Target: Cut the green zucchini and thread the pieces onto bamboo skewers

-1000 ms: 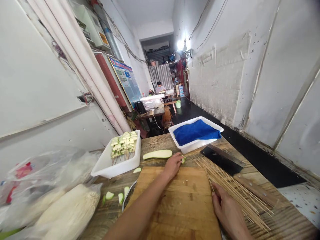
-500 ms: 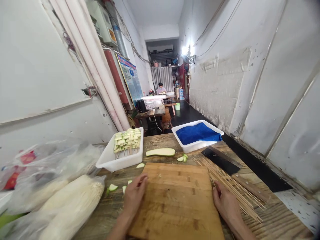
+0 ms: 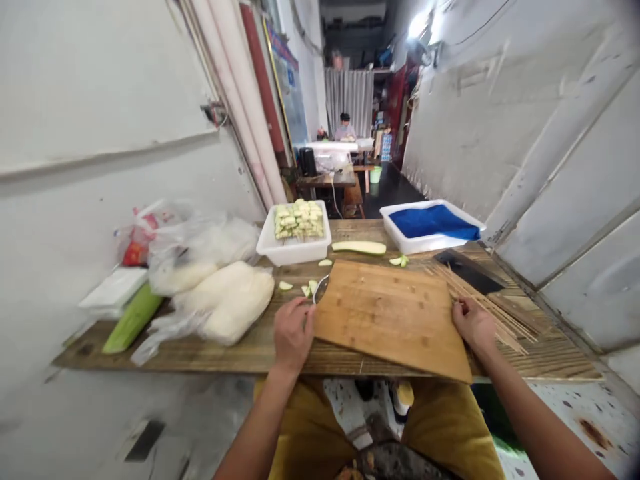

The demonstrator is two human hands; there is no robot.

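On the left, a plain white wall, with a blue poster board farther along. On the right, a grey-white wall with rough patches of plaster. High near it, a very bright lamp. At the far end, a grey curtain beside a dark red door. Before the curtain, a wooden table and a bench on dark floor. Nearer, at lower right, pale speckled floor.

The left hand is at the left edge of a wooden cutting board, the right hand at its right edge, near thin skewers and a cleaver. Beyond, a cut squash lies between a tray of pale slices and a blue cloth.
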